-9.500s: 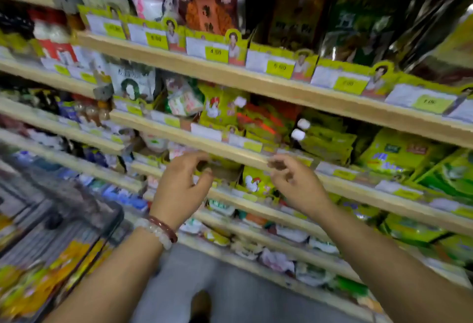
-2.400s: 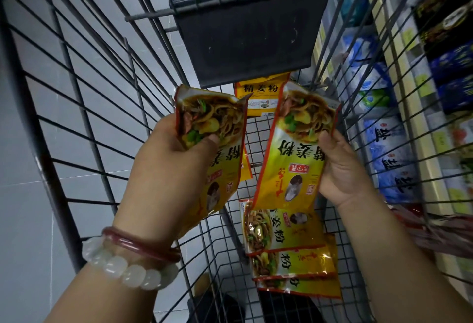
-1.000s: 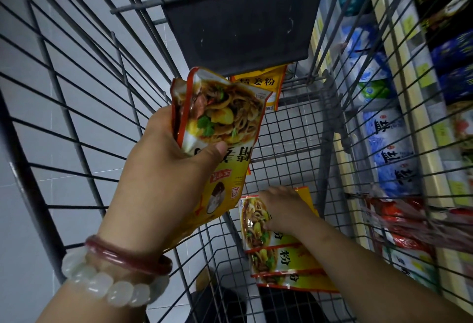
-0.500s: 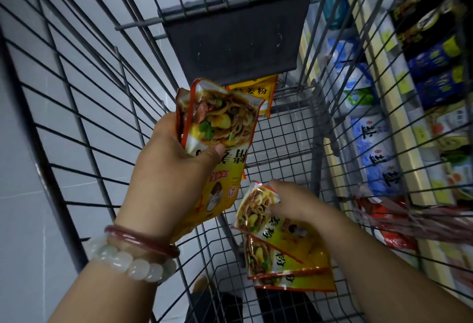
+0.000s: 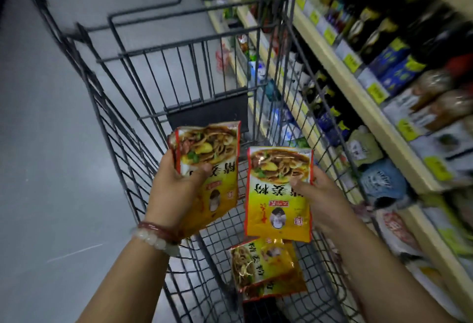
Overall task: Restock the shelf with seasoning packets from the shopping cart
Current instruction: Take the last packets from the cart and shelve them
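Nearest my viewpoint, I note two seasoning packets lying in the shopping cart [image 5: 122,128], overlapped on its wire floor at the near end; the upper one [image 5: 263,269] lies with its long axis running roughly left to right, its printed characters turned sideways. Above them, both forearms reach forward over the basket. The left hand [image 5: 176,189], with a red bangle and a white bead bracelet [image 5: 156,237] at the wrist, grips a packet [image 5: 212,169] held upright, long axis near vertical and tilted slightly, its top edge away from me; the thumb presses across the front face and the fingers curl behind. I cannot tell whether it holds more than one packet. The right hand [image 5: 320,194] clamps a second packet [image 5: 279,192] just beside the first, also upright, thumb on the front, fingers wrapped round its right edge. Both packets are glossy yellow with red borders, a noodle-dish photograph across the top and dark characters beneath. Beyond, the cart's dark flap [image 5: 207,107] stands at the far end. To the right, the shelf [image 5: 363,97] carries dark bottles, blue packs and yellow price tags, blurred.
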